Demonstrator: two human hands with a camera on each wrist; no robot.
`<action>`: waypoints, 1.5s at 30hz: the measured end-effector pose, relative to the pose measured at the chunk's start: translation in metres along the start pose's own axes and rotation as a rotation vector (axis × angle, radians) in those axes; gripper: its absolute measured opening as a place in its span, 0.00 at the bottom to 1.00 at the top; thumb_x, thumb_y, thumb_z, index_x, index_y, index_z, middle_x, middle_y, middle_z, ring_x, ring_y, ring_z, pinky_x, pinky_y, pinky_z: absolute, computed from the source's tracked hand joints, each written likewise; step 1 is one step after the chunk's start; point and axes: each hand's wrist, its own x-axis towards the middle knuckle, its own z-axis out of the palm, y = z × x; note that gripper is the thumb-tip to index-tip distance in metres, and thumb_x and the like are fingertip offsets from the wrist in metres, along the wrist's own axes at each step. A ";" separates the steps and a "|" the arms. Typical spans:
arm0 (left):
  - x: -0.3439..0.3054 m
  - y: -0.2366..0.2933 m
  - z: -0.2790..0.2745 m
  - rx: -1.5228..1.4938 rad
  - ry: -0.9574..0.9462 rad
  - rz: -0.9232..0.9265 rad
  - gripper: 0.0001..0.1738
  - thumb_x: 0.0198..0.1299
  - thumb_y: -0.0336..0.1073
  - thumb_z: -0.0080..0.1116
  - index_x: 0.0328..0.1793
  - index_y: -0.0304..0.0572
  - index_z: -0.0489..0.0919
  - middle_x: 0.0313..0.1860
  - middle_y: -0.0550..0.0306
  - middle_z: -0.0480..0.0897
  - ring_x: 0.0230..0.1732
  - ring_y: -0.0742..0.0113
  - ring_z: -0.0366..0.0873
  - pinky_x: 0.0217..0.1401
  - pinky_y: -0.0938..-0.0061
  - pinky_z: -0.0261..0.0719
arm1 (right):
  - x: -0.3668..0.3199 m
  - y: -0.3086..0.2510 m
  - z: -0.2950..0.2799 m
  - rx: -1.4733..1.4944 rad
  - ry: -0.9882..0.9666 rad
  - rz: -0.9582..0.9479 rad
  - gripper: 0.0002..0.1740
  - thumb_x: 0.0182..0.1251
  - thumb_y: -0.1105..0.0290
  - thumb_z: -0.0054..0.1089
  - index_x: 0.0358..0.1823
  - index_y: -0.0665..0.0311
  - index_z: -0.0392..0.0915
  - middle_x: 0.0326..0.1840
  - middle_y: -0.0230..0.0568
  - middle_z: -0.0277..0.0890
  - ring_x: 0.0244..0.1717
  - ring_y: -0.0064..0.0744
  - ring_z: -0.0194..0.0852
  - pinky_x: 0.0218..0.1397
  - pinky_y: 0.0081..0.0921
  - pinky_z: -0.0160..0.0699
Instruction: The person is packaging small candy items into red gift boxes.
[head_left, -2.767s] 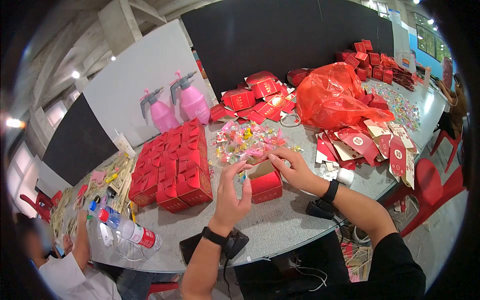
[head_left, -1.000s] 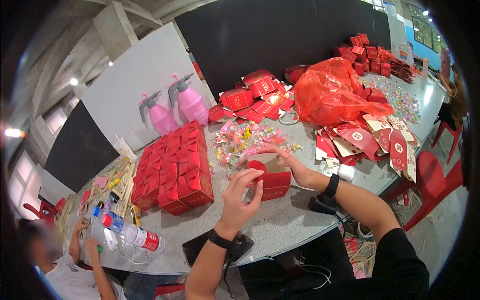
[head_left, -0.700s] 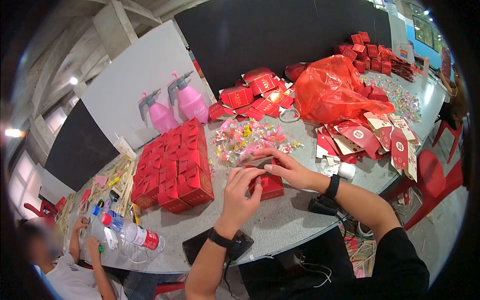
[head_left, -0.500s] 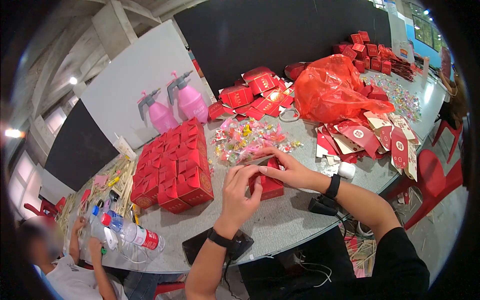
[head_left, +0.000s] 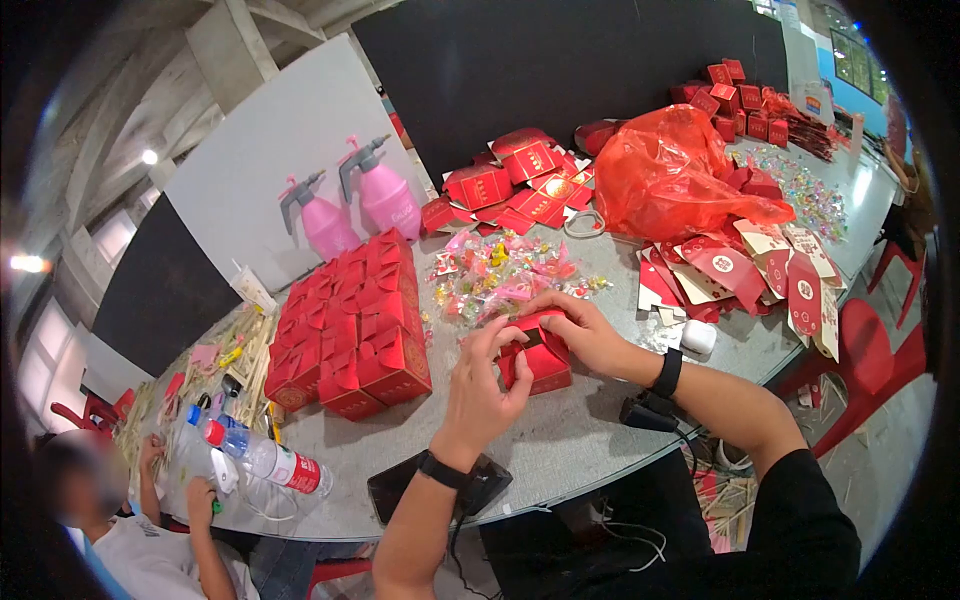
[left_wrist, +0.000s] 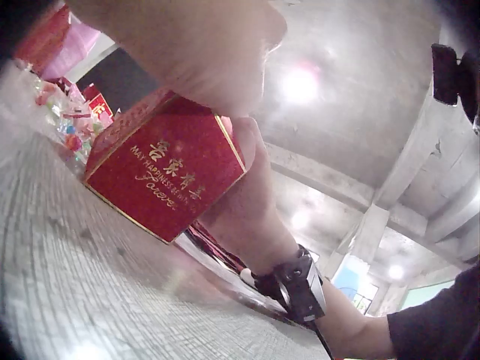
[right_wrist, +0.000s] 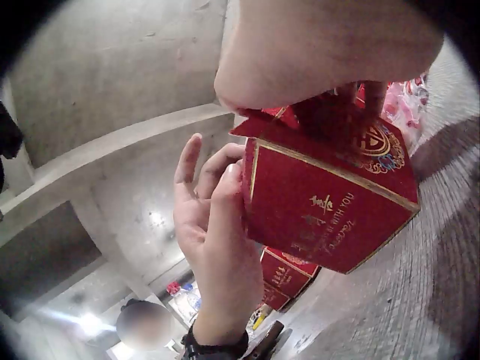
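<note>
A small red paper gift box [head_left: 548, 372] with gold lettering stands on the grey table between both hands, its top flaps partly folded inward. My left hand [head_left: 472, 398] pinches its left upper edge; in the right wrist view the left thumb [right_wrist: 229, 199] lies along the box's side edge. From the far right, my right hand [head_left: 597, 345] holds the top, fingers bent over a flap and thumb on the upper side. In the left wrist view the lettered face of the box shows, and the left hand [left_wrist: 195, 52] covers its top. The inside is mostly hidden.
A block of closed red boxes [head_left: 350, 330] stands left. Wrapped candies [head_left: 510, 275] lie behind the hands. Flat cartons [head_left: 735, 275] and a red plastic bag [head_left: 665, 170] are right. Water bottles [head_left: 270, 460], a dark phone [head_left: 395, 490] and a white earbud case [head_left: 698, 337] lie nearer.
The box was open at the top with its pale inside showing. The hands have folded its flaps down, and red flaps now cover most of the opening.
</note>
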 end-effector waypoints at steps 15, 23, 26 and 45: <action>-0.006 -0.002 -0.002 0.057 -0.036 -0.050 0.37 0.67 0.20 0.62 0.79 0.33 0.57 0.58 0.48 0.78 0.56 0.61 0.80 0.58 0.66 0.80 | -0.004 -0.008 0.001 0.032 -0.039 0.044 0.18 0.83 0.72 0.51 0.67 0.69 0.80 0.64 0.38 0.82 0.65 0.26 0.79 0.72 0.30 0.78; -0.006 -0.007 0.006 -0.053 0.081 0.000 0.36 0.66 0.20 0.62 0.77 0.30 0.58 0.61 0.48 0.76 0.53 0.62 0.77 0.60 0.67 0.79 | 0.001 0.000 -0.004 0.088 -0.094 -0.041 0.17 0.83 0.70 0.54 0.64 0.68 0.83 0.61 0.39 0.86 0.63 0.25 0.80 0.70 0.29 0.78; -0.003 -0.004 0.003 -0.041 0.087 -0.009 0.36 0.66 0.20 0.62 0.77 0.30 0.59 0.61 0.47 0.77 0.53 0.62 0.77 0.62 0.66 0.78 | 0.002 -0.005 -0.010 -0.160 -0.082 -0.133 0.16 0.81 0.69 0.57 0.62 0.65 0.86 0.62 0.45 0.86 0.63 0.35 0.84 0.72 0.34 0.78; 0.005 0.003 -0.005 0.021 0.014 -0.081 0.21 0.73 0.27 0.61 0.70 0.36 0.80 0.64 0.40 0.86 0.68 0.41 0.83 0.75 0.52 0.78 | 0.004 -0.043 -0.030 -0.913 -0.184 -0.720 0.14 0.73 0.69 0.67 0.57 0.58 0.91 0.63 0.43 0.87 0.65 0.50 0.82 0.72 0.47 0.80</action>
